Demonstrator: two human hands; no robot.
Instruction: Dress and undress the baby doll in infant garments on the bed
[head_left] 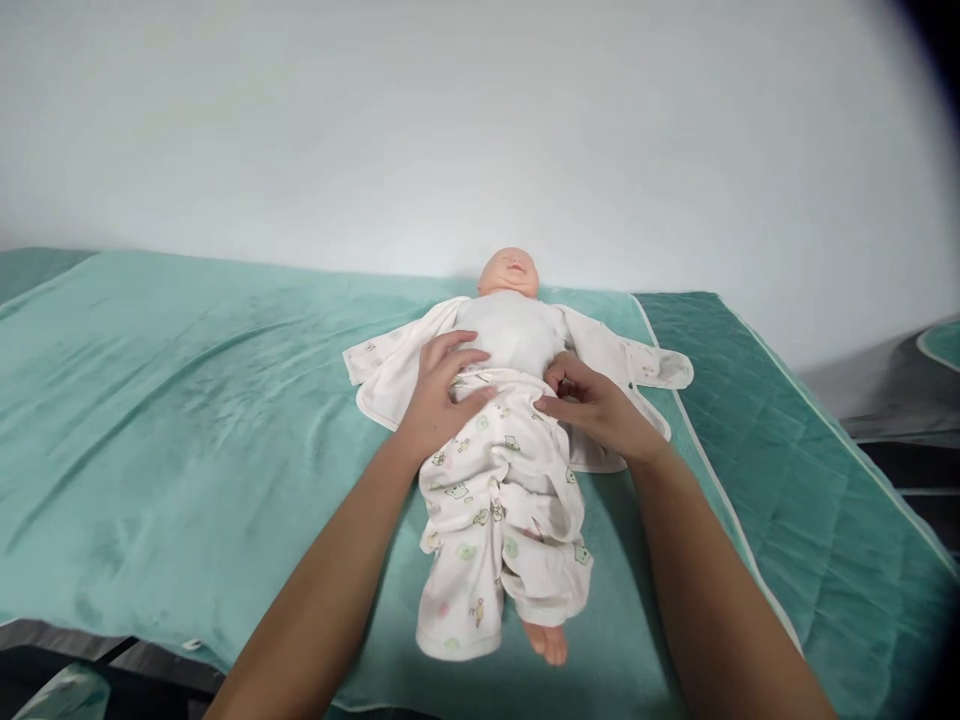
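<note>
A baby doll (pixel 510 272) lies on its back, head toward the wall. Its white padded torso (pixel 502 328) is bare between the two sides of a spread-open white baby jacket (pixel 390 375). White baby pants (pixel 469 550) with a green and pink animal print cover its legs up to the waist, and one foot (pixel 547 642) sticks out of a cuff. My left hand (pixel 446 392) rests on the doll's side at the waistband, fingers and thumb apart. With bent fingers and thumb, my right hand (pixel 589 400) grips the waistband at the other side.
Under the doll a light green plush cover (pixel 187 420) spreads wide to the left. A darker green quilted cover (pixel 795 480) lies along the right. Behind the doll's head rises a pale wall (pixel 420 130). The bed's front edge shows at lower left.
</note>
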